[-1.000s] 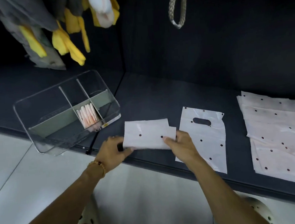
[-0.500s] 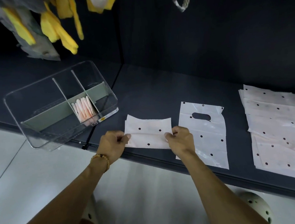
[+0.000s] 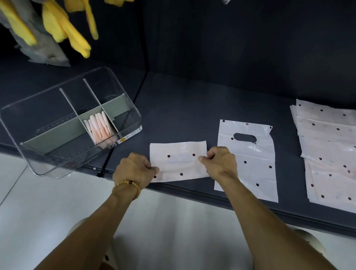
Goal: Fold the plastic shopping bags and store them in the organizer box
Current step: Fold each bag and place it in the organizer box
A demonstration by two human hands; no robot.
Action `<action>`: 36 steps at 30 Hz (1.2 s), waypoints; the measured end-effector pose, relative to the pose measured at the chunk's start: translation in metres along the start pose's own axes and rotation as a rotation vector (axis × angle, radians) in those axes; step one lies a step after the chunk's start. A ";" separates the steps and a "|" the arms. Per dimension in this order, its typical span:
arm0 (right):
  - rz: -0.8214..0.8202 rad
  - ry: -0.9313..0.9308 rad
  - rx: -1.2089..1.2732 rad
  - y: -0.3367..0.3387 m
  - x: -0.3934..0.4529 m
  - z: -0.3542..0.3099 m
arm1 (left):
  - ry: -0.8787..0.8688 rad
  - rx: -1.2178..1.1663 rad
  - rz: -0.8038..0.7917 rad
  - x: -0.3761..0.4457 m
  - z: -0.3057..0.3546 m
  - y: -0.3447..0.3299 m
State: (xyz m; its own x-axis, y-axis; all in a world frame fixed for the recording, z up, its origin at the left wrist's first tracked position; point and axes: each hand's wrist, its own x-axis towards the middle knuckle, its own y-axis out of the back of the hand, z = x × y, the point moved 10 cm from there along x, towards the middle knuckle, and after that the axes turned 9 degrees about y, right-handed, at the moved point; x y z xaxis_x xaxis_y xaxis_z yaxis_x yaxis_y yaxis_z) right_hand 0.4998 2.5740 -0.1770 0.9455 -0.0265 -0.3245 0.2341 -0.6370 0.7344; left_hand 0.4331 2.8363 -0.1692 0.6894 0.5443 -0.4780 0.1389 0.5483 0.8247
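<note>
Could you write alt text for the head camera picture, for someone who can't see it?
Two hands, left hand and right hand, pinch a half-folded dotted plastic bag on a dark shelf, between a clear organizer box and an unfolded bag.

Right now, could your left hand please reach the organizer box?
Probably yes: the organizer box stands just left of the left hand with open shelf between, though that hand grips the folded bag.

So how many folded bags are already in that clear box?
About 5, standing upright together in the middle front compartment of the organizer box: the folded bags. Others may be hidden behind them.
</note>
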 end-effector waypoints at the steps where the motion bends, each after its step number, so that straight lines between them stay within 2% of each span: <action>1: 0.007 -0.005 -0.006 0.000 0.000 0.000 | -0.030 0.041 0.075 -0.004 0.004 0.007; 2: 0.017 -0.011 -0.011 0.000 -0.001 0.001 | -0.109 0.080 0.184 -0.010 0.013 0.015; 4: 0.028 -0.020 -0.019 -0.001 0.000 0.003 | -0.401 0.123 0.326 -0.029 0.040 0.015; 6: 0.026 -0.028 -0.021 -0.002 0.001 0.004 | -0.677 0.161 0.239 -0.046 0.057 -0.011; 8: 0.025 -0.039 -0.008 -0.002 0.001 0.006 | -0.765 0.203 0.106 -0.049 0.052 -0.038; 10: 0.037 -0.033 -0.025 0.001 -0.003 0.002 | -0.785 0.200 0.090 -0.046 0.041 -0.047; 12: 0.136 0.057 -0.184 0.011 -0.013 -0.009 | -0.802 0.205 0.099 -0.045 0.038 -0.049; 14: 0.275 0.349 -0.405 0.011 -0.032 -0.043 | -0.815 0.208 0.102 -0.046 0.039 -0.049; 15: 0.302 0.523 -0.436 0.001 -0.045 -0.061 | -0.817 0.198 0.110 -0.047 0.040 -0.047; 17: 0.174 0.739 -0.414 -0.036 -0.062 -0.080 | -0.830 0.173 0.122 -0.050 0.040 -0.045; 19: -0.014 0.770 -0.396 -0.071 -0.068 -0.075 | -0.841 0.166 0.124 -0.052 0.041 -0.045; 20: -0.041 0.776 -0.397 -0.078 -0.069 -0.070 | -0.841 0.168 0.126 -0.052 0.041 -0.045; 25: -0.039 0.853 -0.499 -0.060 -0.062 -0.049 | -0.837 0.175 0.147 -0.050 0.040 -0.044; 29: -0.064 0.834 -0.587 -0.032 -0.049 -0.021 | -0.810 0.157 0.119 -0.044 0.039 -0.048; 33: 0.018 0.814 -0.646 -0.009 -0.051 -0.018 | -0.797 0.117 0.112 -0.044 0.042 -0.042; 36: 0.088 0.923 -0.579 -0.009 -0.065 -0.036 | -0.778 0.106 0.096 -0.043 0.043 -0.040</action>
State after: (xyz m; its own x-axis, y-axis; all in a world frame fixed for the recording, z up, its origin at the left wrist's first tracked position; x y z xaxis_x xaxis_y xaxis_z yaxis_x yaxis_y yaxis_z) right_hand 0.4446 2.6094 -0.1409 0.7128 0.6877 0.1375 -0.0005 -0.1956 0.9807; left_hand 0.4282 2.7639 -0.1684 0.9956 -0.0354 -0.0869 0.0937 0.4370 0.8946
